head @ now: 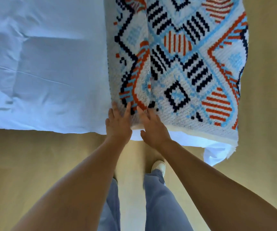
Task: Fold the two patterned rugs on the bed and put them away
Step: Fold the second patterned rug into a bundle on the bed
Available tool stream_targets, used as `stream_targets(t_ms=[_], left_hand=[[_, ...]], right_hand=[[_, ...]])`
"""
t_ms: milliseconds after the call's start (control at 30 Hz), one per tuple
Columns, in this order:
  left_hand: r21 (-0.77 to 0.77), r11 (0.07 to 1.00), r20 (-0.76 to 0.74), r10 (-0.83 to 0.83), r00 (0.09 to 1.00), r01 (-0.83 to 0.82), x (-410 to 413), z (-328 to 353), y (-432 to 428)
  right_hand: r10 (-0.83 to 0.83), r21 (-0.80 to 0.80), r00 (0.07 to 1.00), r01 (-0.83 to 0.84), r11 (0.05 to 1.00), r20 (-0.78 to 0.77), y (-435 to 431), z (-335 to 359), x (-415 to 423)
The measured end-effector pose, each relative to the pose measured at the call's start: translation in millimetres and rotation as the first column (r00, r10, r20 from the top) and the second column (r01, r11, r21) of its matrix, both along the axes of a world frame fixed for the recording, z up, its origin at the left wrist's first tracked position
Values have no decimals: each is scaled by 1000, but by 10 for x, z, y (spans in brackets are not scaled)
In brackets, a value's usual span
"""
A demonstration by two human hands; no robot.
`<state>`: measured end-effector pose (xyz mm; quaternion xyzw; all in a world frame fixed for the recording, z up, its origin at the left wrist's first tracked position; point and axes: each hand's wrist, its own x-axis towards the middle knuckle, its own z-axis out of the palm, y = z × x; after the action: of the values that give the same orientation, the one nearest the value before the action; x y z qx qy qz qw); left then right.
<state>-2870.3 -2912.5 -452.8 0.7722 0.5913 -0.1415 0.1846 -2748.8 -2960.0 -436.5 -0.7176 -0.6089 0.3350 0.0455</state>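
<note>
Both hands, left (117,121) and right (152,125), lie spread and flat on the rug's (192,64) near edge at the bed (42,64) corner, gripping nothing. Its left side is doubled over; I'd press that fold flat and square the edges before folding again.

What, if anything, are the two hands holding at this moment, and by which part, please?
Both the left hand and right hand rest on the near end of the patterned rug's folded-over flap; a closed grip cannot be told.
</note>
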Motion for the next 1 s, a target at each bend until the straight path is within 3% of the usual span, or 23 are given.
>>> stream_targets(t_ms=[267,433,667,833,1000], left_hand=[[-73,971,278,-198,940,226,-420,78,558],[16,943,130,-331,935,331,-1385,285,976],[103,960,56,-265,963,259,-2610,431,1342],[-27,996,71,-87,994,89,-2715,211,1280],[64,993,-50,-98,994,102,-2596,16,1101]], right_hand=[[-123,138,990,112,984,73,409,30,-696],[-120,155,993,120,981,-7,739,121,-1504],[-34,44,999,35,998,-10,1189,97,-2567],[-26,-117,997,34,993,77,1343,1,-2746],[-38,-153,999,35,988,-16,1283,-22,-2665]])
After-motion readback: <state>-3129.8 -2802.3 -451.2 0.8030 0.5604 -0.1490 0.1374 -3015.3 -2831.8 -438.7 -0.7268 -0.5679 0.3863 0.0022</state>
